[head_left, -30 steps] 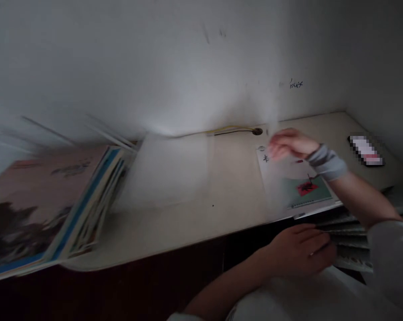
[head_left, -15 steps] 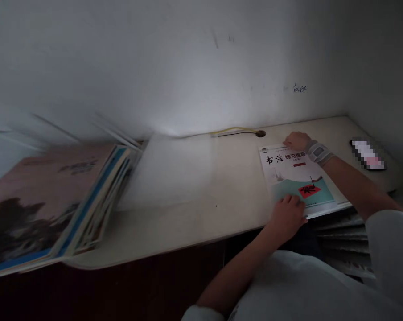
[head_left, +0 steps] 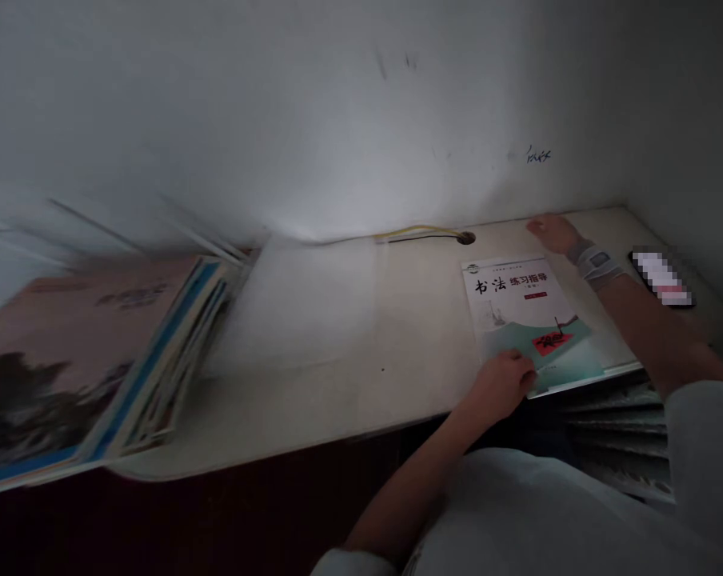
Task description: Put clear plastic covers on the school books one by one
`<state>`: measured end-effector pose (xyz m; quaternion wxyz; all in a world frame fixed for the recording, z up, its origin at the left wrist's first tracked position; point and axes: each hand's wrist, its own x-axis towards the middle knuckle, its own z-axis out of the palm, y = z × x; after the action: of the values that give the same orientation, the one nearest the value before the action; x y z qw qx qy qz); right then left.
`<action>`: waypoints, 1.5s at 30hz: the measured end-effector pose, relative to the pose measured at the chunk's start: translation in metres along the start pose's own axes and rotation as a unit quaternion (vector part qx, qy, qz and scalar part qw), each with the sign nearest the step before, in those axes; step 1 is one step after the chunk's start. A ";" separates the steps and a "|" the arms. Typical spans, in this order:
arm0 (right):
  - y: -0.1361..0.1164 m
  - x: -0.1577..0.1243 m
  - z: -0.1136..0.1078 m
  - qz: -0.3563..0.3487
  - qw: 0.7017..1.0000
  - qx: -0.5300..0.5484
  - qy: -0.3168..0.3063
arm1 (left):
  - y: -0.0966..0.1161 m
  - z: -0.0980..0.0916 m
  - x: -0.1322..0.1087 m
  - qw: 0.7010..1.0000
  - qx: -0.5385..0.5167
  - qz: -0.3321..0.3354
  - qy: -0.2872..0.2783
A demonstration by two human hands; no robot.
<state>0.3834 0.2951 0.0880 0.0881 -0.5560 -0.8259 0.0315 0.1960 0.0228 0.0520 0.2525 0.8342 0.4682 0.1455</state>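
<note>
A thin workbook (head_left: 526, 312) with a white and teal cover, black characters and a red patch lies flat on the pale desk (head_left: 409, 352) at the right. My left hand (head_left: 499, 384) rests on its near left corner, fingers curled over the edge. My right hand (head_left: 552, 232), with a grey watch on the wrist, lies on the desk just beyond the workbook's far right corner, fingers stretched toward the wall.
A slanted stack of books (head_left: 91, 360) lies at the left. A loose white sheet (head_left: 301, 304) sits mid-desk. A yellow cable (head_left: 415, 234) enters a hole (head_left: 466, 238) by the wall. A phone (head_left: 661, 276) lies far right. More books (head_left: 619, 432) sit below the desk edge.
The workbook was laid on the desk. My left hand came up from the books below to its near corner. My right hand moved off the cover toward the wall.
</note>
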 end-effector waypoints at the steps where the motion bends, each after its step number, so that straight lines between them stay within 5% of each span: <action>1: 0.008 0.000 -0.006 0.019 0.999 0.020 0.043 | -0.002 0.000 -0.007 0.999 -0.015 -0.024 0.027; 5: 0.019 -0.003 -0.010 0.076 0.958 0.189 0.204 | -0.013 0.001 -0.042 0.984 -0.037 -0.045 0.170; 8: -0.017 -0.007 0.006 0.002 0.933 0.307 0.188 | -0.022 -0.001 -0.064 0.975 -0.007 -0.017 0.220; 13: -0.112 -0.016 0.020 -0.149 0.938 0.304 0.078 | -0.045 -0.026 -0.071 0.986 0.107 0.053 0.120; 16: -0.150 -0.034 0.021 -0.218 0.957 0.192 -0.005 | -0.076 -0.049 -0.064 0.981 0.173 0.011 0.092; 21: -0.180 -0.064 0.047 -0.198 0.978 0.032 -0.065 | -0.135 -0.070 -0.042 0.961 0.219 -0.167 0.041; 27: -0.217 -0.067 0.068 -0.181 0.978 -0.041 -0.100 | -0.156 -0.067 -0.031 0.958 0.219 -0.182 0.039; 31: -0.229 -0.066 0.062 -0.178 0.975 -0.067 -0.113 | -0.159 -0.063 -0.033 0.959 0.212 -0.176 0.064; 45: -0.212 -0.080 0.056 -0.238 0.957 -0.098 -0.132 | -0.166 -0.057 -0.035 0.958 0.123 -0.185 0.182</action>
<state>0.2095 0.1431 0.0562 -0.0719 -0.3399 -0.9377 0.0015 0.0331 0.0814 0.0069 0.0813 0.7171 0.6666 0.1866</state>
